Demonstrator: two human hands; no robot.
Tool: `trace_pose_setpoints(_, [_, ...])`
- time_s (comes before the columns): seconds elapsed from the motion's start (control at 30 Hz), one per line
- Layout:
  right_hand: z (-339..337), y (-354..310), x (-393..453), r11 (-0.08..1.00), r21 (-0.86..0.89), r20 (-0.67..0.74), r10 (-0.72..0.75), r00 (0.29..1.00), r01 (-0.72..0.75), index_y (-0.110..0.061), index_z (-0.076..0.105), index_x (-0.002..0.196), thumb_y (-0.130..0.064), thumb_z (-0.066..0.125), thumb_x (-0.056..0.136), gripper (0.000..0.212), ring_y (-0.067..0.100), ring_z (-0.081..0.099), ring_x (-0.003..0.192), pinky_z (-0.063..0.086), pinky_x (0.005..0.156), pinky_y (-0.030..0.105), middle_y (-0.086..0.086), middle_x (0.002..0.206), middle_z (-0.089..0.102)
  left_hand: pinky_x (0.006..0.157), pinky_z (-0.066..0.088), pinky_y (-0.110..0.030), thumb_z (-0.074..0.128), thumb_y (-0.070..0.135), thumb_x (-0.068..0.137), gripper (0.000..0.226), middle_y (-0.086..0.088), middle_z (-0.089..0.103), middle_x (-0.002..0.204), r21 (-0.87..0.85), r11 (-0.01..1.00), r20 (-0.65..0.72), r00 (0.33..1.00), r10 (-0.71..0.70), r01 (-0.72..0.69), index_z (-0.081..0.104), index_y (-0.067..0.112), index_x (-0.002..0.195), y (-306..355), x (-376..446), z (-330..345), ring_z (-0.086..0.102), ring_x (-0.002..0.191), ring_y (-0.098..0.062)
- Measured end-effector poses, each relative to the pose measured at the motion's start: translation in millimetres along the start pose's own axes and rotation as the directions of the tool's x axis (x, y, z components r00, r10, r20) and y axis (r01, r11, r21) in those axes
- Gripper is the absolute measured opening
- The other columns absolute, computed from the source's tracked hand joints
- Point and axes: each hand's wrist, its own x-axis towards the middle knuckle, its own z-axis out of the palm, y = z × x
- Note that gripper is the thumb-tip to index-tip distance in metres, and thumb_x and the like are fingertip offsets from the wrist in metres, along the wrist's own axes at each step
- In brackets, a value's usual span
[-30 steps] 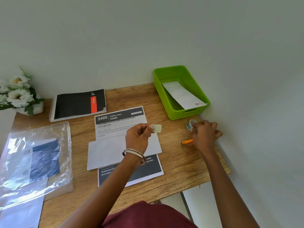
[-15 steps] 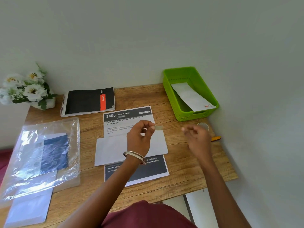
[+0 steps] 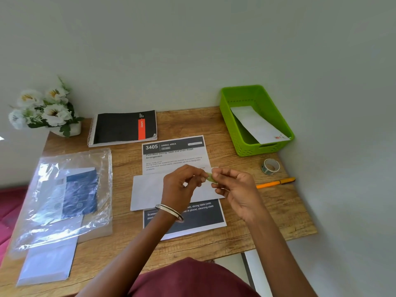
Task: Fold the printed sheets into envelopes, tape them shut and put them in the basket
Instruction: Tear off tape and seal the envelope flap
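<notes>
Wooden table [image 3: 267, 211] set against a pale wall. The left hand [image 3: 182, 185] and right hand [image 3: 233, 187] meet above a folded white envelope [image 3: 147, 189] lying on a printed sheet [image 3: 173, 157]; the fingertips of both pinch a small piece of tape [image 3: 211, 178] between them. Far right, a green basket [image 3: 231, 125] holds one finished envelope [image 3: 257, 124]; a tape roll [image 3: 270, 166] and an orange pen [image 3: 275, 182] lie near it.

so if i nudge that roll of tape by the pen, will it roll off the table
Probably not. The tape roll lies flat on its side on the table, so a nudge would likely slide it. It looks small and light, so it should move easily. Stood on edge it could roll toward the nearby table edge.
</notes>
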Motion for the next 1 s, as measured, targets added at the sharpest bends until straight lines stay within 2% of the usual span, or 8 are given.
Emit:
trace_pose_setpoints(0.13, [-0.2,5.8,1.1,0.991,-0.078,-0.023,-0.114,0.993,0.112,-0.003,0.071,0.092,0.000,0.071,0.079,0.013,0.016,0.064,0.064,0.052,0.056,0.022,0.009,0.078,0.073,0.060,0.053,-0.017,0.068,0.000,0.078,0.016,0.008,0.067,0.076,-0.017,0.998,0.064,0.997,-0.052,0.053,0.072,0.013,0.086,-4.3,-1.4,-5.9,0.065,0.064,-0.004])
trace_pose_setpoints(0.27, [-0.3,7.3,2.7,0.958,-0.211,0.010,-0.197,0.980,0.195,-0.009,0.071,0.093,0.000,0.070,0.080,0.016,0.012,0.066,0.068,0.053,0.060,0.021,0.002,0.076,0.074,0.065,0.052,-0.015,0.067,0.001,0.081,0.020,0.009,0.068,0.076,-0.058,0.983,0.116,0.979,-0.168,0.175,0.071,0.018,0.090,-5.4,-3.8,-7.3,0.066,0.065,-0.005])
trace_pose_setpoints(0.37, [-1.1,6.7,4.1,0.938,-0.271,0.030,-0.216,0.976,0.216,-0.012,0.071,0.095,0.005,0.069,0.080,0.022,0.010,0.065,0.069,0.052,0.063,0.018,0.000,0.074,0.073,0.068,0.050,-0.013,0.065,0.005,0.083,0.019,0.008,0.070,0.073,-0.108,0.955,0.129,0.956,-0.263,0.277,0.071,0.020,0.090,-5.9,-4.3,-5.4,0.067,0.065,-0.006])
trace_pose_setpoints(0.53, [-4.9,6.4,8.0,0.918,-0.325,0.039,-0.228,0.973,0.228,-0.015,0.070,0.095,0.009,0.068,0.078,0.029,0.005,0.065,0.069,0.051,0.065,0.016,0.002,0.077,0.072,0.068,0.053,-0.018,0.068,0.005,0.081,0.017,0.000,0.072,0.073,-0.183,0.900,0.141,0.917,-0.374,0.395,0.073,0.020,0.086,-7.6,-3.1,0.1,0.066,0.066,-0.010])
trace_pose_setpoints(0.6, [-7.7,5.3,10.0,0.902,-0.374,0.067,-0.204,0.977,0.214,-0.018,0.070,0.097,0.010,0.070,0.076,0.034,0.008,0.066,0.073,0.052,0.063,0.018,0.006,0.084,0.072,0.067,0.054,-0.020,0.069,0.005,0.079,0.019,0.003,0.072,0.073,-0.157,0.898,0.134,0.909,-0.394,0.412,0.073,0.023,0.083,-8.9,-3.4,2.7,0.065,0.066,-0.010])
trace_pose_setpoints(0.7, [-10.6,3.6,12.5,0.887,-0.417,0.140,-0.153,0.978,0.199,-0.018,0.068,0.101,0.012,0.071,0.074,0.040,0.005,0.064,0.067,0.051,0.060,0.018,0.005,0.085,0.069,0.070,0.056,-0.026,0.069,0.004,0.079,0.022,0.005,0.071,0.076,-0.098,0.905,0.139,0.906,-0.399,0.413,0.071,0.025,0.083,-11.4,-2.6,5.1,0.065,0.069,-0.010])
trace_pose_setpoints(0.9, [-13.1,0.4,16.6,0.881,-0.427,0.186,-0.133,0.974,0.202,-0.009,0.068,0.103,0.008,0.072,0.075,0.032,0.008,0.062,0.068,0.050,0.060,0.018,0.004,0.079,0.066,0.064,0.051,-0.017,0.066,0.002,0.080,0.026,0.006,0.069,0.073,-0.002,0.945,0.140,0.936,-0.323,0.326,0.058,0.016,0.101,-9.8,4.4,5.7,0.063,0.063,-0.005])
trace_pose_setpoints(1.0, [-13.9,0.3,18.3,0.893,-0.401,0.167,-0.147,0.975,0.203,-0.006,0.068,0.102,0.008,0.071,0.076,0.030,0.012,0.062,0.069,0.050,0.059,0.019,0.007,0.077,0.068,0.066,0.053,-0.024,0.066,0.005,0.080,0.029,0.005,0.069,0.071,0.031,0.944,0.157,0.931,-0.329,0.328,0.054,0.018,0.103,-9.7,7.0,5.9,0.063,0.062,-0.006])
